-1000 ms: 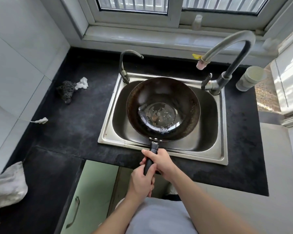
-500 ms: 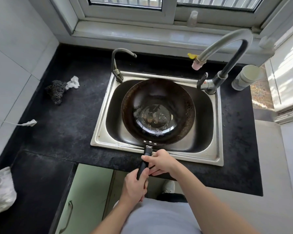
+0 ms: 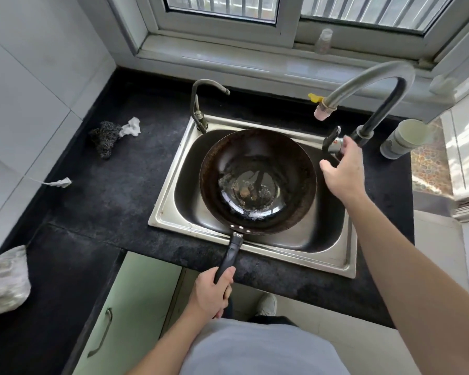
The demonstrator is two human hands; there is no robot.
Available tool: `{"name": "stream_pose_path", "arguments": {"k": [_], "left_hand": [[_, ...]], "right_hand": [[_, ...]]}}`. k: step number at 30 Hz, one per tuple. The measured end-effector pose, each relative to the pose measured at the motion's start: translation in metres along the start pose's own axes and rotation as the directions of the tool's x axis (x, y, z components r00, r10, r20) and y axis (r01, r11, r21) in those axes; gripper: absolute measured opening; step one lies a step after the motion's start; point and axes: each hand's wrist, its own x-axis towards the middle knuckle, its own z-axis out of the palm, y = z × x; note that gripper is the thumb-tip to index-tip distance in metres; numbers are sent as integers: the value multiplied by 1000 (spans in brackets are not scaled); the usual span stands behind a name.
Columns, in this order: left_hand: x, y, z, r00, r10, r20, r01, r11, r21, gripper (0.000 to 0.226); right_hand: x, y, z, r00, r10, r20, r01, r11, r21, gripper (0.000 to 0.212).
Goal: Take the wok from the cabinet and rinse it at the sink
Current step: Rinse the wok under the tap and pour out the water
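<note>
Left hand (image 3: pixel 210 295) gripped wok (image 3: pixel 257 181) handle alone; right hand (image 3: pixel 341 166) open, fingertips at faucet lever (image 3: pixel 333 140), 1 o'clock, contact unclear. Risk: spout (image 3: pixel 322 112) off-centre, water splashing over rim.

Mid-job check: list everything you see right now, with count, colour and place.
wok: one, dark, held over the sink, residue in its bottom
sink: one, steel, set in the black counter
large faucet: one, grey, right of the sink
small tap: one, dark, back left corner of the sink
scouring pad: one, dark grey, on the counter left of the sink
cup: one, pale, on the counter at far right
cabinet door: one, light green, below the counter
left hand: gripping the wok handle
right hand: open, at the faucet lever
</note>
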Motion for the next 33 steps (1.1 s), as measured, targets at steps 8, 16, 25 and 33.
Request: {"name": "stream_pose_path", "arguments": {"k": [8, 16, 25, 33], "left_hand": [[-3, 3, 0, 1000, -10, 8, 10, 1000, -11, 35], [-3, 5, 7, 999, -31, -27, 30, 999, -31, 35], [-4, 7, 11, 997, -56, -49, 53, 997, -51, 32], [-3, 8, 12, 998, -54, -34, 51, 996, -74, 32]], "right_hand": [[38, -4, 0, 984, -28, 174, 40, 997, -64, 85], [36, -6, -5, 971, -84, 223, 115, 984, -132, 75], [35, -9, -8, 962, -62, 264, 94, 989, -110, 79], [36, -12, -10, 958, -77, 277, 120, 983, -141, 75]]}}
